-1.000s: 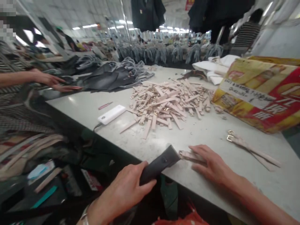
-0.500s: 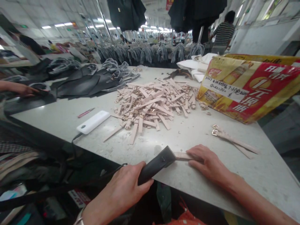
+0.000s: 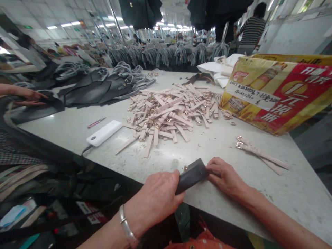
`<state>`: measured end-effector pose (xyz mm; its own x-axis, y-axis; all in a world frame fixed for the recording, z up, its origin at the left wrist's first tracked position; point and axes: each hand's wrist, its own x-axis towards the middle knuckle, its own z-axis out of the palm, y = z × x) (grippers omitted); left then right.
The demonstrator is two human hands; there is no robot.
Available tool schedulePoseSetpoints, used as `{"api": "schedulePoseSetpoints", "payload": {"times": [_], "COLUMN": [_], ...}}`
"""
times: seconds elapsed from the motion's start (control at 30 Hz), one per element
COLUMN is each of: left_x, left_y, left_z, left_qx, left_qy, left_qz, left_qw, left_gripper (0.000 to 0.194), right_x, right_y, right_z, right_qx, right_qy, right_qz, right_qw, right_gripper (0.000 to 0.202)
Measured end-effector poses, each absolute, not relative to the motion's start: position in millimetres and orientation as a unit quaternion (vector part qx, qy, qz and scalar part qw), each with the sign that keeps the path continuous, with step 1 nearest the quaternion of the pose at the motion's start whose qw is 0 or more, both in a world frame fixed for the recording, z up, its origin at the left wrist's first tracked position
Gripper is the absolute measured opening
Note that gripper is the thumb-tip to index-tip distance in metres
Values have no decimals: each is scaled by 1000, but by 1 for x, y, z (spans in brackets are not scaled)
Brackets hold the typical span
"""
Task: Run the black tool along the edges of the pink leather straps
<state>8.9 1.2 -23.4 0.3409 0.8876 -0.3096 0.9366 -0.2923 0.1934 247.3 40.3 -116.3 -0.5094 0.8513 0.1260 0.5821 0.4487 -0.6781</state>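
Note:
My left hand (image 3: 163, 190) is wrapped around a black leather strap (image 3: 192, 175), its broad end pointing right above the table's front edge. Beside that strap, on its far side, a small gold buckle (image 3: 186, 168) shows. The fingers of my right hand (image 3: 223, 174) are pinched together at the strap's right end. Something dark and narrow shows between them, too hidden to name. Beyond both hands lies a heap of pale beige buckle straps (image 3: 168, 116). To the right, a few more beige straps (image 3: 261, 154) lie crossed, apart from my hand.
A yellow and red cardboard box (image 3: 269, 93) stands at the table's right. A white power bank (image 3: 104, 132) with a cable and a red pen-like tool (image 3: 96, 122) lie left. Black bag pieces (image 3: 95, 86) cover the far left, where another person's hand (image 3: 28, 96) works.
My left hand has moved right with the black strap, up to my right fingers. The beige strap stretch between them no longer shows, and a buckle now appears behind the black strap.

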Motion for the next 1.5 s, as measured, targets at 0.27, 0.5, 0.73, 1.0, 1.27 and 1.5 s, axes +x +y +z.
{"api": "schedulePoseSetpoints", "payload": {"times": [0.27, 0.5, 0.73, 1.0, 1.27, 1.5], "left_x": [-1, 10, -7, -44, -25, 7], "left_y": [-7, -9, 5, -3, -12, 0], "left_z": [-19, -33, -44, -28, -24, -26], "left_qx": [787, 788, 753, 715, 755, 773], "left_qy": [583, 588, 624, 652, 612, 599], "left_qz": [-97, -66, 0, 5, -57, -81], "left_qw": [176, 169, 209, 252, 228, 191], "left_gripper": [23, 21, 25, 28, 26, 25], "right_x": [251, 249, 251, 248, 249, 250], "right_y": [41, 41, 41, 38, 42, 42], "right_z": [-110, -111, -114, -109, -110, -123], "right_qx": [-425, -429, -432, -462, -462, -436], "right_qy": [-824, -824, -843, -860, -831, -818], "right_qz": [304, 296, 235, 165, 245, 269], "right_qw": [219, 222, 216, 143, 189, 262], "right_gripper": [25, 20, 26, 27, 18, 15]}}
